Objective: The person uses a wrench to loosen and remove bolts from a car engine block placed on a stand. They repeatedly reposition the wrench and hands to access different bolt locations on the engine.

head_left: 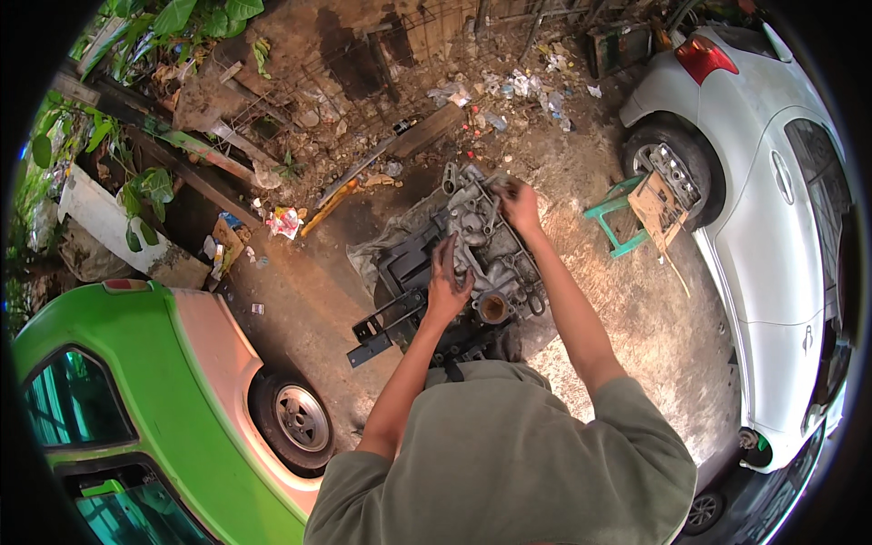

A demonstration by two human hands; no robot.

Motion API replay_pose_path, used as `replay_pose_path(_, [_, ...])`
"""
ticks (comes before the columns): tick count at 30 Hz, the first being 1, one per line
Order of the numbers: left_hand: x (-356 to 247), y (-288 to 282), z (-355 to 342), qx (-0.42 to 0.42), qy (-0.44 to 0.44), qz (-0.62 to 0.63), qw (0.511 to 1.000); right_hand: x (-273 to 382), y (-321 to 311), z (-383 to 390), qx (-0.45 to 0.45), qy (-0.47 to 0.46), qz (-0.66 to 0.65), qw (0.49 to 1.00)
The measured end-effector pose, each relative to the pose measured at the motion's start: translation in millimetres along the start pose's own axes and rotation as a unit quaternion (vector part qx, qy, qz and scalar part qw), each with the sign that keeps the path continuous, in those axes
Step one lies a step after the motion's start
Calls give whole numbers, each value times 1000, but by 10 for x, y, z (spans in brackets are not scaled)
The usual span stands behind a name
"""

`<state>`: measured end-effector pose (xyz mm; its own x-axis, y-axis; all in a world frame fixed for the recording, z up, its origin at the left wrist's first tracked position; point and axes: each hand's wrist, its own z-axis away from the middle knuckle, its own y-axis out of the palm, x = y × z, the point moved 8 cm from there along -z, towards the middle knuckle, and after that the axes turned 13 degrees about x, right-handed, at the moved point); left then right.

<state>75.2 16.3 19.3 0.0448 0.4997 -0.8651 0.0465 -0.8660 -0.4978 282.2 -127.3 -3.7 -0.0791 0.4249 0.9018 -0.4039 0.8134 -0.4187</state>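
A greasy metal car engine (472, 245) stands on the ground in front of me, with cast pipes and a round brown opening (493, 310) on its near side. On its middle rests my left hand (446, 289), fingers stretched over a cast part and thumb spread apart. At the engine's far right edge, my right hand (518, 205) is closed with its fingers curled down. What those fingers hold is hidden by the hand. A dark metal bracket (386, 329) sticks out at the engine's near left.
A green car (136, 363) stands at the left and a silver car (727, 182) at the right. Near its wheel, a green stool (618, 213) bears cardboard and a metal engine part (670, 173). Planks (427, 132) and litter lie at the back.
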Motion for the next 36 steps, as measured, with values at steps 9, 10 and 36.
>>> replay_pose_path(9, [55, 1, -7, -15, 5, -40, 999, 349, 845, -395, 241, -97, 193, 946])
replay_pose_path(10, [72, 10, -8, -13, -2, -39, 999, 387, 813, -386, 227, -114, 162, 953])
replay_pose_path(36, [-32, -16, -9, -11, -9, 9, 1000, -189, 79, 1459, -84, -53, -402, 910])
